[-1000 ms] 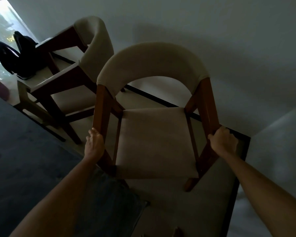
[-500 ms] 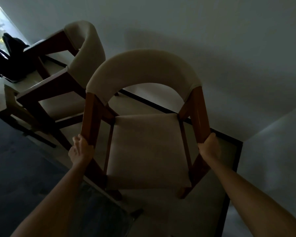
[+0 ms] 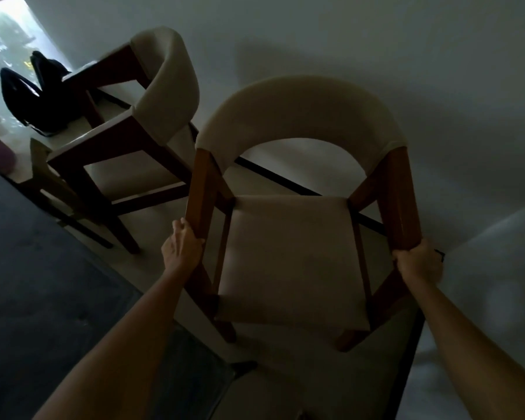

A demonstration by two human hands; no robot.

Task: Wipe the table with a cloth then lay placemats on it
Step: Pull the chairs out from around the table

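Wood and cream upholstery make up the chair (image 3: 291, 256) that the person has by both front posts, near a white wall (image 3: 376, 56) with a dark skirting line running along the floor (image 3: 285, 374) behind it. The step in hand looks like clearing seating out of the way so the surface can be reached for wiping; that is a judgement, since neither the cloth nor the placemats appear anywhere in the head view, and the dark grey expanse (image 3: 28, 283) at the left may be that surface or a rug (the dim light does not settle it). To do this well, the lift should be even on both sides so the legs clear the floor together, and the chair should be set down square beside the second chair (image 3: 140, 122), which stands to the left and apart from it, without knocking its frame or the wall. As to the grip: the left hand (image 3: 181, 248) is wrapped round the left post with fingers curled behind the wood, and the right hand (image 3: 417, 263) is clenched round the lower end of the right post. A black bag (image 3: 34, 95) sits beyond, near the bright window.
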